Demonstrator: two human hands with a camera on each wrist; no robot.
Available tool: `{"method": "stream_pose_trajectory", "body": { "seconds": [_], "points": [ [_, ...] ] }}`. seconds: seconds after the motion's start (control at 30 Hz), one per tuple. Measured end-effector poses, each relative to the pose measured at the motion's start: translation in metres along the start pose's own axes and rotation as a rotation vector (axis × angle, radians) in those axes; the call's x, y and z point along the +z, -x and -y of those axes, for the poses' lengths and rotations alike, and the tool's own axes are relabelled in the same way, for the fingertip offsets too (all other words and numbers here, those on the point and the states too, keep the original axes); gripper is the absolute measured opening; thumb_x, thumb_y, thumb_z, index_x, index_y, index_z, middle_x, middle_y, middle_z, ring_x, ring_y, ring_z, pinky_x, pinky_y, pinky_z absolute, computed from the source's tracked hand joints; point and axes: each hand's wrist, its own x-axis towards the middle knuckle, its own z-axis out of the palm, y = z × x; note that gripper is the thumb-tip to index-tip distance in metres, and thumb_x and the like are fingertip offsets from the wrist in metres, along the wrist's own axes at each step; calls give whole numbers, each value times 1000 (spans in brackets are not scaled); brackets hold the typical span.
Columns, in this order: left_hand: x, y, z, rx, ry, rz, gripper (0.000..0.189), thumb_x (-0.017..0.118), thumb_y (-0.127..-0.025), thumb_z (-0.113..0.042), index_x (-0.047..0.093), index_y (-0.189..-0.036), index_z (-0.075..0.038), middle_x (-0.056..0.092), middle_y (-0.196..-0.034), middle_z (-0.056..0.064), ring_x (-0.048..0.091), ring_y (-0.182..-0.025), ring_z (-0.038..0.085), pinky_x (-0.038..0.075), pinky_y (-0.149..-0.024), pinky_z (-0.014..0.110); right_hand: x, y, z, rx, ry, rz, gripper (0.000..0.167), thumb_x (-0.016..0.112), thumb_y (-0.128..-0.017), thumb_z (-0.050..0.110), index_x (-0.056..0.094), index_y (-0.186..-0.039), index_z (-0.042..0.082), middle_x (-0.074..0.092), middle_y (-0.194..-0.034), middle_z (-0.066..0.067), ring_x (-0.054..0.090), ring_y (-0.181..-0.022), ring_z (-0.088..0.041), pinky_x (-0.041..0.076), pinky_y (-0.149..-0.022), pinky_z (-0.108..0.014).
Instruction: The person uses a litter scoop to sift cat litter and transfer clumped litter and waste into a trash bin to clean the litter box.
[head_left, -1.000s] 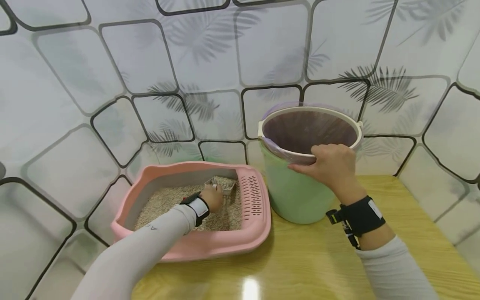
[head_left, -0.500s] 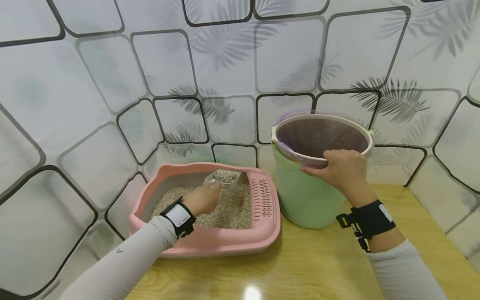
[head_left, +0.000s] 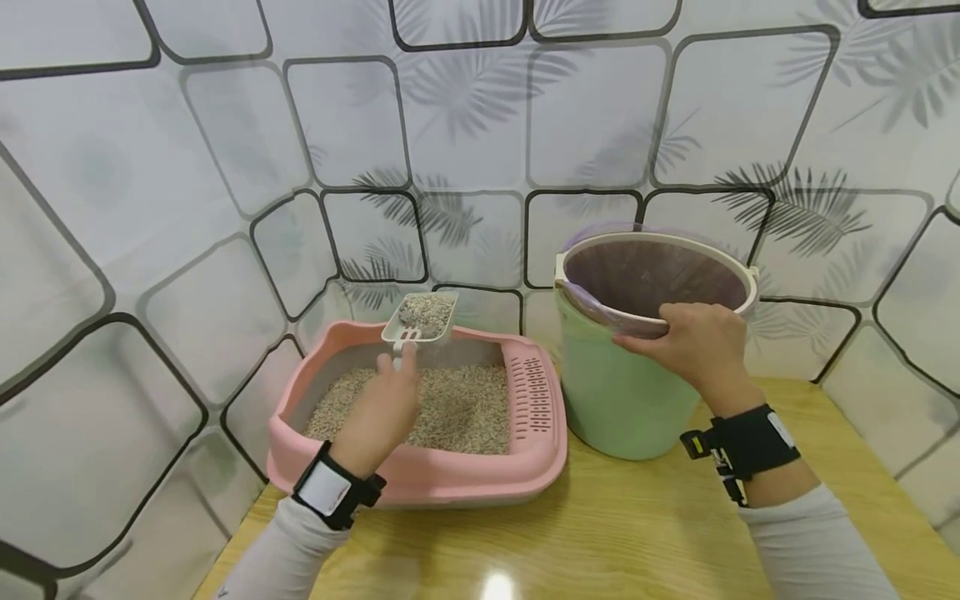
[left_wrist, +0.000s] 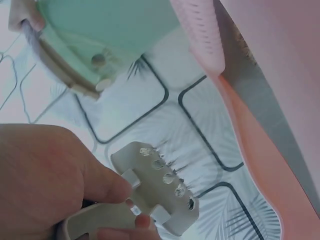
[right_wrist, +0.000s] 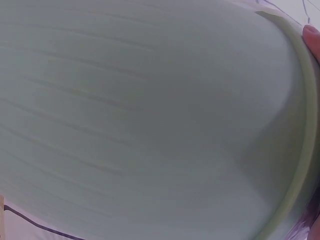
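Observation:
In the head view my left hand (head_left: 382,408) grips the handle of a white litter scoop (head_left: 420,318) heaped with cat litter. The scoop is raised above the pink litter box (head_left: 450,477), over its back left part. From below, the left wrist view shows the scoop's slotted underside (left_wrist: 160,185) and my left thumb on the handle. My right hand (head_left: 697,346) holds the near rim of the green trash bin (head_left: 630,392), thumb outside and fingers over the white ring (head_left: 660,237) with its purple bag (head_left: 592,304). In the right wrist view the bin wall (right_wrist: 150,120) fills most of the picture.
Grey-brown litter (head_left: 465,417) covers the box floor, and a slotted pink ledge (head_left: 531,392) forms its right end, close beside the bin. Both stand on a yellow wood-grain table (head_left: 600,533). A patterned wall covering (head_left: 480,117) rises right behind them.
My left hand has lifted the loaded scoop up out of the litter and drawn it back to the left. My right hand keeps its grip on the bin rim. The head view has shifted slightly.

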Motion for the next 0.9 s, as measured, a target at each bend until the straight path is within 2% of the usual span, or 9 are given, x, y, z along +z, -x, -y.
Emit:
{"method": "stream_pose_trajectory", "body": {
  "seconds": [0.13,0.3,0.4,0.67,0.77,0.9],
  "points": [
    [1,6,2,-27,-1,-74,67,53,-84,9,29,-146,3,49,-97,24,40,-44,16,32,-35,22,2,1,-1,-1,1,14,82,25,-72,94,27,-50,16,23,-44,2,15,-37,-14,6,-43,-28],
    [4,12,4,-4,-77,-235,65,53,-84,10,34,-145,0,48,-90,20,36,-42,15,29,-35,22,1,1,-1,5,6,14,82,24,-71,95,27,-49,16,22,-44,3,14,-38,-14,6,-44,-28],
    [6,14,4,-2,-82,-300,65,53,-85,9,33,-146,-1,46,-88,20,36,-42,15,29,-35,23,0,0,0,4,11,7,82,22,-71,95,26,-49,16,21,-44,3,13,-38,-13,5,-44,-27],
    [9,15,7,-18,-50,-338,81,55,-77,14,25,-150,-2,46,-90,19,33,-45,13,26,-38,21,0,1,0,-14,-6,-43,80,33,-72,93,26,-49,16,22,-43,3,14,-37,-13,5,-45,-27],
    [11,15,9,-27,-43,-343,80,57,-76,12,25,-149,-2,45,-91,19,33,-45,13,27,-38,21,0,1,-1,-7,5,-26,81,29,-72,94,27,-49,16,23,-44,3,15,-37,-14,6,-44,-27],
    [12,13,15,-28,-1,-314,79,59,-77,10,26,-148,-2,46,-93,20,36,-44,15,30,-36,22,1,0,-2,-2,6,-4,82,27,-72,94,27,-49,16,23,-44,2,15,-37,-14,6,-44,-27]
  ]
}}
